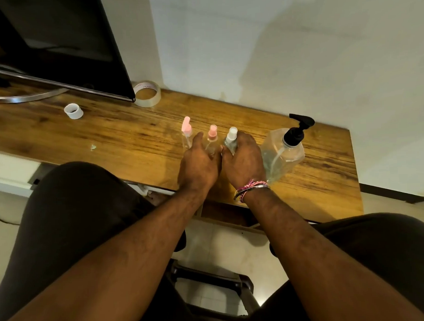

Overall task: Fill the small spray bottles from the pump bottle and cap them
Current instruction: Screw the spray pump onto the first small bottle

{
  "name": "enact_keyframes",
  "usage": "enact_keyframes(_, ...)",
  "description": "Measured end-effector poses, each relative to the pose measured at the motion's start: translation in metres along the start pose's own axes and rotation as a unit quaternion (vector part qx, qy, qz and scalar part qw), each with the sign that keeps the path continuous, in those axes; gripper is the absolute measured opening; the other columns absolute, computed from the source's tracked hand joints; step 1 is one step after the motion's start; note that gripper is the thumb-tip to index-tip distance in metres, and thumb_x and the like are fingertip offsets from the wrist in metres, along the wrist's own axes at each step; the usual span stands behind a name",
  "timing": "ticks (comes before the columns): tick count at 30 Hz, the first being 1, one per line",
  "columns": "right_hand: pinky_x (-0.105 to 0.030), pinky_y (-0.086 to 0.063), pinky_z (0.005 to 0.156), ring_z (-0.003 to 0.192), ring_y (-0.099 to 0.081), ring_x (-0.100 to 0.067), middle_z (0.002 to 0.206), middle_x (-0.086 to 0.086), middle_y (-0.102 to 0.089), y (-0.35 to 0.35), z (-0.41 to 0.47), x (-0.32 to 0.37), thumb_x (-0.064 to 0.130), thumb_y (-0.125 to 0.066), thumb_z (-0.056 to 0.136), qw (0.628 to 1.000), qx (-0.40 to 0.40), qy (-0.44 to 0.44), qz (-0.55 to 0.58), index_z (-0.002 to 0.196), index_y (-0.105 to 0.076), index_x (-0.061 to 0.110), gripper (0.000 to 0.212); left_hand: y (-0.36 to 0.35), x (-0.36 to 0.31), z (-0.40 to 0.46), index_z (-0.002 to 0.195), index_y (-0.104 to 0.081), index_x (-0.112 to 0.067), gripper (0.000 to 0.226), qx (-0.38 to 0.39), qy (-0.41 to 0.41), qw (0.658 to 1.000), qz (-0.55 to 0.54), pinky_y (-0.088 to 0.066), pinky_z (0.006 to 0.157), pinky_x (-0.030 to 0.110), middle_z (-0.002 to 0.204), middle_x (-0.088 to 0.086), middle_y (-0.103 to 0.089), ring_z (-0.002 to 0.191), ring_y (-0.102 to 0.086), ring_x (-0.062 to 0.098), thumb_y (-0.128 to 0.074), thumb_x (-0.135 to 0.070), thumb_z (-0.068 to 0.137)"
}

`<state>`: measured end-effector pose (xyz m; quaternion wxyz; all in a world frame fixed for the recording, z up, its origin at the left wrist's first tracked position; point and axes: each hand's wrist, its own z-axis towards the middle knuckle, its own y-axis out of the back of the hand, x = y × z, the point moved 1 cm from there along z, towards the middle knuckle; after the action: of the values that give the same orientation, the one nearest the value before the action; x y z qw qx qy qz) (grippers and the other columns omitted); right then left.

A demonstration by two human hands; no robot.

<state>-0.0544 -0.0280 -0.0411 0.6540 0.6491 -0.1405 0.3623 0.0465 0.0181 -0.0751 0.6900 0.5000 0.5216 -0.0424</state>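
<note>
All three spray bottles wear caps; right hand grips the white-capped one, left hand rests loose by the middle bottle. Fill levels? Can't tell.

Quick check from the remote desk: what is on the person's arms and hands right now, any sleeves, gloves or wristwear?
Both forearms are bare, with no sleeves or gloves in view. The left hand shows nothing worn on it or its wrist. The right hand has wristwear: a thin silver-coloured bangle and a twisted pink-and-white thread band beside it. No rings or watch are visible.
</note>
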Motion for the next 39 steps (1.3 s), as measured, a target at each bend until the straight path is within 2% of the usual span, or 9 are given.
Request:
enact_keyframes(2,-0.030,-0.046,0.098,0.120,-0.060,-0.027,0.128,-0.010,-0.064,-0.002,0.006,-0.001,0.018,-0.071,0.096,1.000,-0.003,-0.009,0.003,0.131,-0.063,0.006,0.037,-0.004,-0.002,0.006,0.152,-0.039,-0.030,0.066,0.006,0.016,1.000,0.008,-0.062,0.080,0.050,0.108,0.008,-0.074,0.098,-0.071,0.030,-0.065,-0.055,0.097)
enact_keyframes(4,-0.031,-0.046,0.099,0.121,-0.060,-0.027,0.129,-0.010,-0.064,-0.005,0.013,-0.005,0.019,-0.070,0.096,1.000,-0.001,-0.017,0.005,0.131,-0.063,0.007,0.037,-0.008,-0.004,0.013,0.147,-0.046,-0.028,0.059,0.020,0.030,0.999,0.011,-0.062,0.082,0.051,0.115,0.010,-0.072,0.102,-0.070,0.033,-0.065,-0.053,0.097)
enact_keyframes(7,-0.032,-0.045,0.095,0.117,-0.060,-0.028,0.126,-0.011,-0.064,-0.010,0.022,-0.007,0.020,-0.070,0.096,0.999,-0.007,-0.031,0.011,0.127,-0.064,0.007,0.035,-0.011,-0.004,0.020,0.135,-0.057,-0.027,0.042,0.027,0.034,0.999,0.011,-0.062,0.082,0.050,0.113,0.008,-0.073,0.101,-0.071,0.034,-0.065,-0.046,0.099)
enact_keyframes(12,-0.023,-0.037,0.089,0.118,-0.059,-0.029,0.128,-0.013,-0.062,-0.027,0.054,0.001,0.015,-0.067,0.097,0.997,-0.051,-0.056,0.023,0.131,-0.061,0.006,0.036,-0.020,-0.009,0.039,0.132,-0.055,-0.029,0.037,0.006,0.049,0.998,-0.045,-0.062,0.079,0.050,0.101,0.005,-0.073,0.091,-0.071,0.030,-0.062,-0.046,0.100)
enact_keyframes(18,-0.033,-0.042,0.095,0.120,-0.058,-0.034,0.128,-0.016,-0.062,-0.041,0.099,0.005,0.007,-0.062,0.097,0.991,-0.082,-0.090,0.047,0.129,-0.058,0.003,0.033,-0.034,-0.019,0.062,0.142,-0.045,-0.026,0.041,0.057,0.099,0.989,-0.093,-0.058,0.090,0.051,0.105,0.005,-0.069,0.098,-0.069,0.031,-0.056,-0.039,0.104)
enact_keyframes(21,-0.036,-0.041,0.096,0.119,-0.059,-0.039,0.126,-0.020,-0.064,-0.049,0.127,-0.001,0.005,-0.061,0.097,0.990,-0.089,-0.102,0.035,0.127,-0.058,0.000,0.030,-0.044,-0.020,0.079,0.145,-0.041,-0.023,0.043,0.037,0.095,0.990,-0.094,-0.056,0.093,0.052,0.112,0.013,-0.073,0.103,-0.068,0.037,-0.053,-0.037,0.106)
enact_keyframes(28,-0.036,-0.041,0.097,0.121,-0.059,-0.040,0.128,-0.022,-0.064,-0.065,0.162,-0.013,0.005,-0.058,0.099,0.989,-0.089,-0.115,0.035,0.127,-0.057,-0.002,0.029,-0.053,-0.021,0.096,0.146,-0.042,-0.022,0.040,0.036,0.108,0.989,-0.093,-0.052,0.092,0.043,0.118,0.014,-0.073,0.110,-0.068,0.038,-0.051,-0.033,0.109)
enact_keyframes(33,-0.038,-0.044,0.095,0.119,-0.061,-0.039,0.125,-0.021,-0.066,-0.068,0.174,-0.013,0.008,-0.058,0.100,0.987,-0.105,-0.118,0.041,0.125,-0.059,-0.001,0.027,-0.055,-0.025,0.100,0.146,-0.042,-0.023,0.039,0.040,0.109,0.986,-0.117,-0.047,0.083,0.038,0.121,0.014,-0.071,0.108,-0.067,0.037,-0.050,-0.034,0.109)
enact_keyframes(39,-0.036,-0.046,0.094,0.117,-0.061,-0.039,0.123,-0.021,-0.067,-0.073,0.171,-0.014,0.009,-0.060,0.100,0.983,-0.125,-0.119,0.064,0.124,-0.061,-0.001,0.026,-0.055,-0.020,0.099,0.146,-0.041,-0.025,0.039,0.044,0.104,0.987,-0.110,-0.054,0.088,0.043,0.118,0.011,-0.072,0.105,-0.068,0.035,-0.050,-0.035,0.109)
